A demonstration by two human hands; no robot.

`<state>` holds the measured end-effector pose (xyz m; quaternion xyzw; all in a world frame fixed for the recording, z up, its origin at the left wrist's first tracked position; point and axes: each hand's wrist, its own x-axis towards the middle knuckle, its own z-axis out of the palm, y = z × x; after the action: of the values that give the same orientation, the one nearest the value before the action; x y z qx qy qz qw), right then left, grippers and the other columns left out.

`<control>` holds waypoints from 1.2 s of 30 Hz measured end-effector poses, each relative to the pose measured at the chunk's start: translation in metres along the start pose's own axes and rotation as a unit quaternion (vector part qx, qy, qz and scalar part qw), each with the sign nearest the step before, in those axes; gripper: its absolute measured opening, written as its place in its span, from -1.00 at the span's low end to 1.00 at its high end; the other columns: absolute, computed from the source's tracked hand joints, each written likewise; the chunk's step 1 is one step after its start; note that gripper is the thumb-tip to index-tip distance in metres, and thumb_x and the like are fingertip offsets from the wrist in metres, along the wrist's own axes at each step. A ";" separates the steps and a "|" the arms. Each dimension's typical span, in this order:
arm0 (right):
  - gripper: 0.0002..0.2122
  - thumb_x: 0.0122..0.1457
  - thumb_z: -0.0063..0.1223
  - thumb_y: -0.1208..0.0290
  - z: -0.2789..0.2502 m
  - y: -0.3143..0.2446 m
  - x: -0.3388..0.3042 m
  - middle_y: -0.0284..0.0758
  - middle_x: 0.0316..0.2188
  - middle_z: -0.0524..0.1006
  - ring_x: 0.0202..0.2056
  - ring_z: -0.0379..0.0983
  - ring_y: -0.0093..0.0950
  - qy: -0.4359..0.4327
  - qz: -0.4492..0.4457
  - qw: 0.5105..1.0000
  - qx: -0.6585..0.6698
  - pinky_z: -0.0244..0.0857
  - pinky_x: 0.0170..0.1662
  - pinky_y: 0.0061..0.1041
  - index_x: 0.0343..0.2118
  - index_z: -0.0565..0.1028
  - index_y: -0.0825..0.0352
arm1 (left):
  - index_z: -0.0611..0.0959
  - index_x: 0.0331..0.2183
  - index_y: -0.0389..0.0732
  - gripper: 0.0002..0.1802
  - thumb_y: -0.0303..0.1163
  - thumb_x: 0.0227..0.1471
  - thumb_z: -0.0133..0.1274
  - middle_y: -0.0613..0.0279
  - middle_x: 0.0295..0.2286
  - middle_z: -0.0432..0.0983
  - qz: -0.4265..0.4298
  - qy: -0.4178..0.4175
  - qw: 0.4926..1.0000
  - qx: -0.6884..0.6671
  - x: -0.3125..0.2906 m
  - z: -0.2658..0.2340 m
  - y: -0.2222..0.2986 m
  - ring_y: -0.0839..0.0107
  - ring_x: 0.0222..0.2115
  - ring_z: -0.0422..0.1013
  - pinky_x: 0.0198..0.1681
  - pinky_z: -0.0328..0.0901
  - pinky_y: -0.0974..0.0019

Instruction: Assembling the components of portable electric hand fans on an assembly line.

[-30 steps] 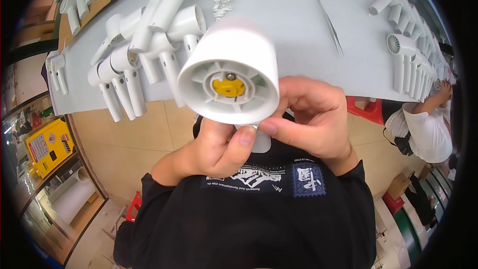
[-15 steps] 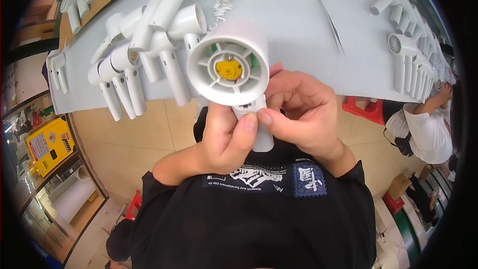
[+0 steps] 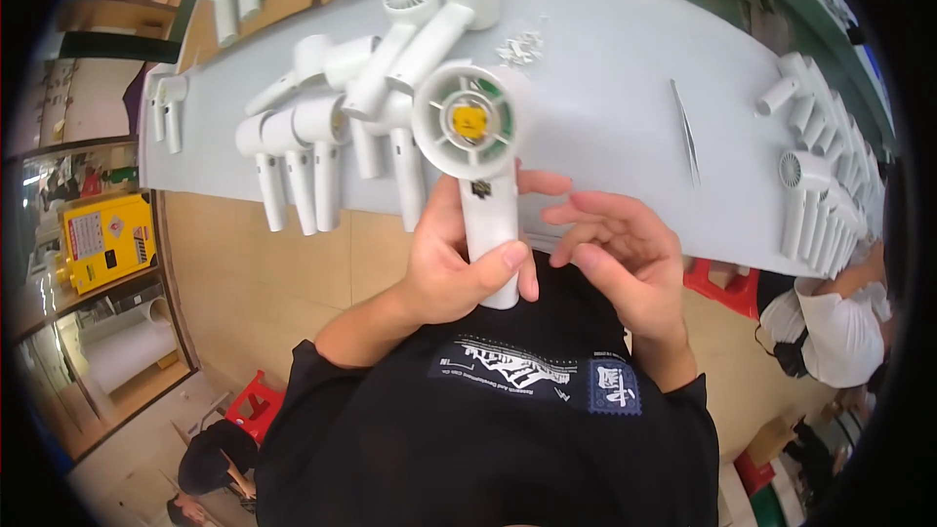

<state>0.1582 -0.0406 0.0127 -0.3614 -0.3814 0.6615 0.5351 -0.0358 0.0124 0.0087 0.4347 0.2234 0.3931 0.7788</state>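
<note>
My left hand (image 3: pixel 454 259) is wrapped around the handle of a white handheld fan (image 3: pixel 493 234), its thumb across the front. The fan's round head points up at me, with ribs and a yellow piece (image 3: pixel 469 121) in the middle and some green behind them. A small dark opening shows on the handle just below the head. To the right of the handle, my right hand (image 3: pixel 630 259) is apart from the fan, fingers loosely bent and spread, with nothing visible in them.
Several white fans (image 3: pixel 303 127) lie on the grey table (image 3: pixel 605 68) at left, others (image 3: pixel 815 205) in rows at right. Small white parts (image 3: pixel 520 47) lie in a pile, and tweezers (image 3: pixel 685 132) lie right of centre. Another person (image 3: pixel 830 332) sits at right near a red stool (image 3: pixel 722 285).
My right hand has let go of the fan's handle and moved off to the right. The fan, in my left hand, is more upright, and the handle opening is uncovered. The view has shifted.
</note>
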 end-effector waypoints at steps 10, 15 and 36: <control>-0.75 0.14 -0.04 0.66 -0.077 -0.020 -0.007 -0.20 -0.25 0.54 -0.23 0.47 -0.46 0.248 -0.069 0.929 -0.268 0.35 -0.15 -0.52 -0.10 0.43 0.48 | 0.22 0.04 -0.27 -0.59 -0.41 0.15 -0.21 -0.09 -0.26 0.40 0.141 0.186 0.961 0.148 0.001 -0.044 0.051 0.31 -0.71 0.37 -0.64 0.34 0.33; -0.76 0.16 -0.01 0.53 -0.203 -0.037 -0.039 -0.27 -0.23 0.53 -0.26 0.46 -0.46 0.470 -0.094 0.665 -0.573 0.32 -0.15 -0.50 -0.10 0.43 0.43 | 0.44 -0.20 -0.34 -0.72 -0.33 0.13 -0.03 0.12 -0.38 0.48 0.196 0.371 0.803 0.423 0.042 -0.164 0.138 0.45 -0.68 0.41 -0.64 0.29 0.42; -0.55 -0.03 0.18 0.41 -0.221 -0.058 -0.068 -0.02 -0.22 0.49 -0.15 0.43 -0.12 0.579 0.056 0.581 -0.569 0.30 -0.10 -0.28 -0.06 0.33 0.43 | 0.57 -0.19 -0.25 -0.45 0.05 0.01 -0.04 -0.12 -0.21 0.51 -0.066 0.328 0.379 0.863 0.210 -0.240 0.146 -0.05 -0.18 0.44 -0.14 0.31 -0.05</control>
<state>0.3904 -0.0733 -0.0298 -0.9189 -0.2681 -0.0123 0.2892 -0.1382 0.3477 0.0070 0.6930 0.7081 0.0469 -0.1271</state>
